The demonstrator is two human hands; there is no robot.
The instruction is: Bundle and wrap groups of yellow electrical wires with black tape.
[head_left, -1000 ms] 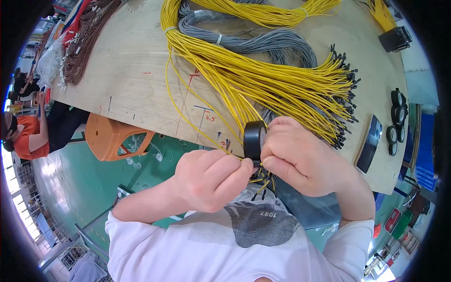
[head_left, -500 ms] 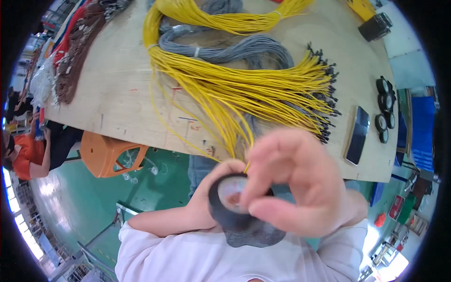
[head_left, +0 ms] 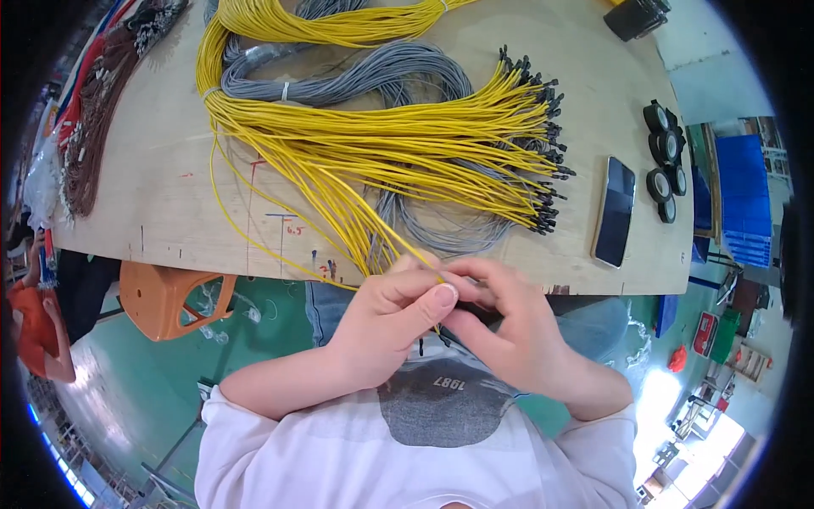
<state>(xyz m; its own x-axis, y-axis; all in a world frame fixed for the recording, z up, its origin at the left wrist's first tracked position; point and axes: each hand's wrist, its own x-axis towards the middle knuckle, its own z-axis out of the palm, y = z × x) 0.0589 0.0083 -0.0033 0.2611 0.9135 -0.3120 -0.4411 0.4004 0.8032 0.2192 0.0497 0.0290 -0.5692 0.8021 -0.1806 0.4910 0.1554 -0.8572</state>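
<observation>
As the hands [head_left: 381, 321] meet, left pinching a yellow cable [head_left: 410, 248], right curled close, its grip unclear, yellow bundle [head_left: 365, 127] beyond

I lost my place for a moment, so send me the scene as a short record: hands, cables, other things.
Left hand: thumb and fingers closed on a yellow cable
Right hand: fingertips against the left hand; grip hidden
Yellow bundle: on the table, black ends toward the right
Grey bundle: partly under yellow cables, white tie
Phone: on the table, right side
Black rolls: grouped right of the phone
Orange stool: on the green floor, left
</observation>
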